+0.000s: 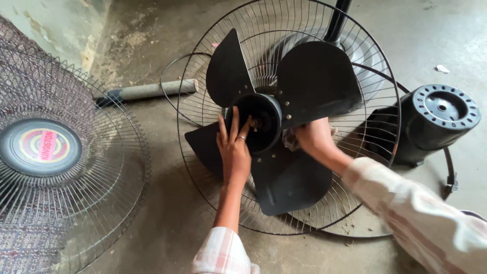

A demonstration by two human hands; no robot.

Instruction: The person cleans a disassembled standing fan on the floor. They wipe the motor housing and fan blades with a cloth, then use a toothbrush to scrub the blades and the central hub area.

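Two hands on the black four-bladed plastic fan propeller seated in the round wire rear guard on the concrete floor: left hand fingers spread over the hub, right hand gripping behind a blade; probably light, stiff, best held at the hub.

Left hand fingers the black fan blade hub; right hand reaches behind the hub, inside the wire guard.

You're in a rough repair workshop: stained bare concrete floor, a detached round wire fan grille, a loose black motor housing.
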